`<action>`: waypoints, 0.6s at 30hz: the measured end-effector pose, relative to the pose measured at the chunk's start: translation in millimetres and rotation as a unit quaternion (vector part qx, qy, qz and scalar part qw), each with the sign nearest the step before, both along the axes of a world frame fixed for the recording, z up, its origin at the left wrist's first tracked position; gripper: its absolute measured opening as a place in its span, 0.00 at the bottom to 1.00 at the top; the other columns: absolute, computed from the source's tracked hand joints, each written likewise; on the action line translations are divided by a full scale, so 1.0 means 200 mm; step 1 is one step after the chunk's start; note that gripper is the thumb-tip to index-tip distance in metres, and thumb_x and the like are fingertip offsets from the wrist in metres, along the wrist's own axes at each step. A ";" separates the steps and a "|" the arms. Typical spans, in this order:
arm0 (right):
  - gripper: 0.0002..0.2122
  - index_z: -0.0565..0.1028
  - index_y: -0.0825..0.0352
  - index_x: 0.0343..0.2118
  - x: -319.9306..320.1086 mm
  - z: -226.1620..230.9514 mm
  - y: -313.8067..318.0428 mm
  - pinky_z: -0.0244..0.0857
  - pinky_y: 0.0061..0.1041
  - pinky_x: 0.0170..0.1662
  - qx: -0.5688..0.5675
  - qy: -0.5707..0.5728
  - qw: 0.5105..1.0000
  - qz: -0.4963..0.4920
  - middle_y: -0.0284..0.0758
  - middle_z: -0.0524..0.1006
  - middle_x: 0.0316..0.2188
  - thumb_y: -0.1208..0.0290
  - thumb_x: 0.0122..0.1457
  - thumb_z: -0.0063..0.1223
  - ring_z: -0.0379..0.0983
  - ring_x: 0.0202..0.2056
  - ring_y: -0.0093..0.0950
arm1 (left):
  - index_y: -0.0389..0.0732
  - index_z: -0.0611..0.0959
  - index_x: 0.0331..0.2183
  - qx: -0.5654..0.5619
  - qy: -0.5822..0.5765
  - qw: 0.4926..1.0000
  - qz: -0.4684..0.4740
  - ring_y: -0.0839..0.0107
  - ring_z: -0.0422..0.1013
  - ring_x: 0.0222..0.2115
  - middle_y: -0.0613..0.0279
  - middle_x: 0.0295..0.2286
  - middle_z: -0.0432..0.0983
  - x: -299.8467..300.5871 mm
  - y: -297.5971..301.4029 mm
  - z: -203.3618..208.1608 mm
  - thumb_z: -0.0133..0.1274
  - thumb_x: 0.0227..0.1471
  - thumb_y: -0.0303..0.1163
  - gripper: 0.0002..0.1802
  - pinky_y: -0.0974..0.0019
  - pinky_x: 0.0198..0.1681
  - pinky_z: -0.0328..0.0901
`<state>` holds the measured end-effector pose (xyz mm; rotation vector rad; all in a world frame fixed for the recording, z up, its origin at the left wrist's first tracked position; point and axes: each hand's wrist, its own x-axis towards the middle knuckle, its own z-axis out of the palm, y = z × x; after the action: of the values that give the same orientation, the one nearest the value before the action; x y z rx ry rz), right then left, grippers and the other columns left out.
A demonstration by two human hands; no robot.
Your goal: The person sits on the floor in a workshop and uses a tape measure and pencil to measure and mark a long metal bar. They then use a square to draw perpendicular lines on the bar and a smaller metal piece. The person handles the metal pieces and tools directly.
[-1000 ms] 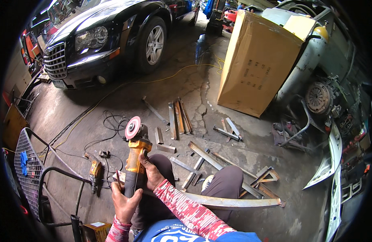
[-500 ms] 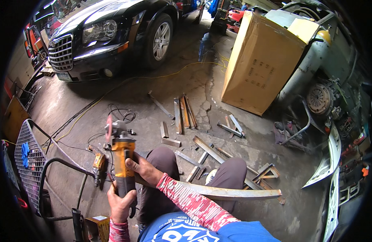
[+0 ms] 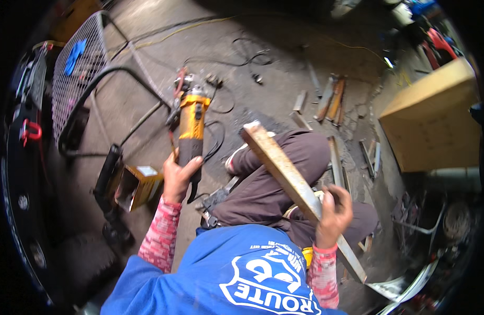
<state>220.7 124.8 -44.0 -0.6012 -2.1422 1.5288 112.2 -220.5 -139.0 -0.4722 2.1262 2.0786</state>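
Observation:
My left hand (image 3: 178, 176) is wrapped round the dark grip of a yellow-and-black angle grinder (image 3: 192, 118), its head and reddish disc pointing away from me. A long, rusty metal bar (image 3: 284, 170) lies slantwise across my bent legs. Over the bar's nearer half is my right hand (image 3: 334, 218), fingers loosely curled and apart, with nothing visible between them. The hand covers a stretch of the bar, so whether it touches cannot be made out.
A metal mesh frame (image 3: 79, 68) with a dark tubular handle stands at left, near a small open carton (image 3: 139, 186). Cut metal pieces (image 3: 334, 100) lie on the floor ahead. A cable (image 3: 221, 139) trails beside the grinder. A large cardboard box (image 3: 431, 115) stands at right.
My view has turned left and down. The right hand has left the grinder and moved right, over the metal bar. The left hand still holds the grinder.

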 end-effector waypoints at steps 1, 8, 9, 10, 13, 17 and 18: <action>0.08 0.79 0.73 0.46 0.07 0.01 0.00 0.71 0.29 0.52 0.021 -0.012 1.000 -0.013 0.36 0.81 0.41 0.78 0.65 0.57 0.78 0.43 0.27 | 0.35 0.83 0.44 0.001 0.000 1.000 0.006 0.80 0.73 0.27 0.68 0.31 0.80 -0.01 -0.01 -0.06 0.71 0.52 0.33 0.20 0.71 0.30 0.69; 0.18 0.77 0.74 0.49 0.36 0.00 0.09 0.64 0.41 0.60 0.240 -0.142 0.960 -0.003 0.45 0.77 0.50 0.72 0.57 0.65 0.73 0.53 0.42 | 0.36 0.86 0.34 -0.111 -0.153 0.978 0.092 0.77 0.74 0.20 0.66 0.23 0.80 0.02 -0.02 -0.63 0.74 0.46 0.38 0.18 0.66 0.24 0.69; 0.21 0.77 0.74 0.50 0.38 0.00 0.11 0.63 0.43 0.61 0.261 -0.164 0.951 0.003 0.45 0.77 0.51 0.71 0.55 0.66 0.71 0.55 0.44 | 0.36 0.86 0.34 -0.114 -0.155 0.975 0.106 0.75 0.75 0.19 0.65 0.23 0.80 0.05 -0.02 -0.71 0.74 0.46 0.38 0.19 0.65 0.24 0.70; 0.23 0.76 0.73 0.51 0.40 0.00 0.12 0.61 0.45 0.62 0.282 -0.185 0.941 0.007 0.46 0.76 0.53 0.69 0.54 0.68 0.70 0.56 0.45 | 0.36 0.86 0.35 -0.106 -0.159 0.974 0.123 0.74 0.75 0.19 0.64 0.23 0.81 0.07 -0.01 -0.78 0.75 0.45 0.39 0.20 0.65 0.24 0.70; 0.31 0.74 0.72 0.55 0.45 -0.03 0.14 0.57 0.50 0.65 0.319 -0.246 0.915 0.032 0.47 0.73 0.57 0.66 0.49 0.72 0.67 0.60 0.49 | 0.36 0.86 0.36 -0.187 -0.177 0.955 0.150 0.63 0.81 0.25 0.55 0.26 0.84 0.13 -0.05 -0.96 0.75 0.43 0.46 0.25 0.59 0.32 0.74; 0.32 0.76 0.70 0.56 0.47 -0.09 0.16 0.59 0.50 0.62 0.397 -0.286 0.869 0.067 0.47 0.76 0.52 0.66 0.46 0.71 0.70 0.55 0.51 | 0.39 0.87 0.43 -0.311 -0.195 0.912 0.182 0.48 0.83 0.37 0.47 0.34 0.87 0.12 -0.12 -1.13 0.75 0.40 0.50 0.32 0.50 0.44 0.75; 0.32 0.76 0.70 0.55 0.47 -0.10 0.17 0.60 0.50 0.60 0.411 -0.297 0.859 0.070 0.46 0.78 0.49 0.66 0.45 0.70 0.71 0.53 0.50 | 0.40 0.87 0.44 -0.341 -0.212 0.896 0.192 0.47 0.83 0.38 0.46 0.35 0.87 0.10 -0.14 -1.18 0.76 0.40 0.51 0.33 0.49 0.45 0.74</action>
<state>315.1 159.4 -64.8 -0.6448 -3.0377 0.3345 132.6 -248.0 -374.7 -1.3732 2.5474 1.1034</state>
